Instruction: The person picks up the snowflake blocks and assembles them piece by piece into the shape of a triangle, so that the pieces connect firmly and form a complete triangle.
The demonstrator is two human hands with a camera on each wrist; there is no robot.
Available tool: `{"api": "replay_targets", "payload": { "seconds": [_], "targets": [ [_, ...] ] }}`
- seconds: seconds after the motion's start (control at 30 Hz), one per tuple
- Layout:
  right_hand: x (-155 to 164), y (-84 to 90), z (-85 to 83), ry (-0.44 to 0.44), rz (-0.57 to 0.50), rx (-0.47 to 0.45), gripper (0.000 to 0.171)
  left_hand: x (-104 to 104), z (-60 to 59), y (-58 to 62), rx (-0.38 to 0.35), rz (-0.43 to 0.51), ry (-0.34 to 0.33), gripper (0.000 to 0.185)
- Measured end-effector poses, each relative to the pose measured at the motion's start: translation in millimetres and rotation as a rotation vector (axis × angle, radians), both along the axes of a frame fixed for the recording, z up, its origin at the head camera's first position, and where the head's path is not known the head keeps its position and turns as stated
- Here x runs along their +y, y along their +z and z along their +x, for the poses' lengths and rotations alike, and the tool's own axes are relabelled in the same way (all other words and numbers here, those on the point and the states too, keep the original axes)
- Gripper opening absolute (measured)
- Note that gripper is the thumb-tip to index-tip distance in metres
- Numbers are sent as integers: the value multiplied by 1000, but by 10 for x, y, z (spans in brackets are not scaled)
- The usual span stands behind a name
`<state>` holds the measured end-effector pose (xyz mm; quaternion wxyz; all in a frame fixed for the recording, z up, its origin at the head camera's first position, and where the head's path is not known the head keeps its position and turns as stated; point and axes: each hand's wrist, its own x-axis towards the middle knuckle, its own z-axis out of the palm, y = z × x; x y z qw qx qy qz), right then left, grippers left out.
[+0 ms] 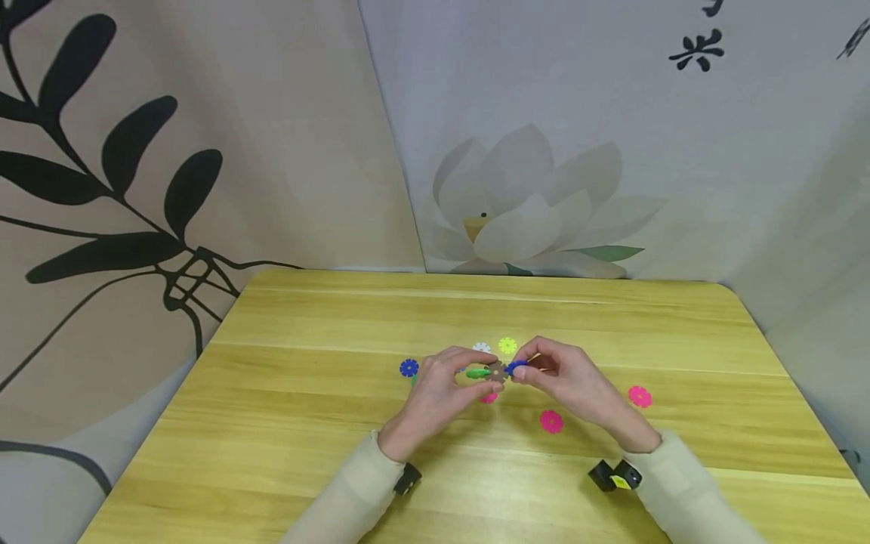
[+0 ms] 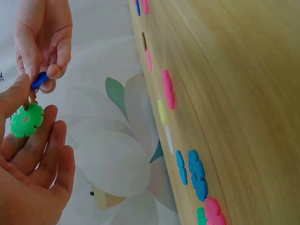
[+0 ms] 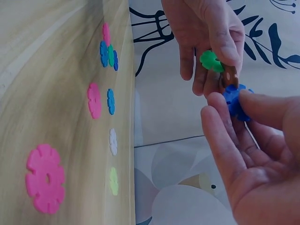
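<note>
Above the table my left hand (image 1: 438, 393) pinches a brown notched interlocking disc (image 1: 497, 371) between thumb and fingers. A green notched disc (image 2: 27, 120) is joined to the brown one at an angle, on the side toward the left palm. My right hand (image 1: 571, 381) pinches a blue notched disc (image 3: 236, 101) between thumb and fingertips. The blue disc touches the brown disc's edge; whether their slots have locked cannot be told. In the left wrist view fingers hide most of the brown disc.
Loose discs lie on the wooden table (image 1: 306, 423): pink ones (image 1: 551, 421) near and right of the hands, yellow (image 1: 507, 345) and white (image 1: 481, 347) behind, blue (image 1: 408, 368) at the left. The far table edge meets a printed backdrop (image 1: 326, 151).
</note>
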<state>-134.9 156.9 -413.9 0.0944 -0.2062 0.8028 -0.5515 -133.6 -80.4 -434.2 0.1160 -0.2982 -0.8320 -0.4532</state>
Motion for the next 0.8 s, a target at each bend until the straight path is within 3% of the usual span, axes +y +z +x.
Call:
{"api": "replay_targets", "payload": {
  "seconds": [0.43,0.63,0.8],
  "targets": [
    [-132,-57,75,-85,-13,145,4,-43,-5,21,-71,55,16,35],
    [-176,-49,99,-108,-19,128,4,-51,-7,25,-92,64,14,34],
    [-160,-44,95,-114,-13,87,7,-46,-10,46,-155,58,1,33]
  ]
}}
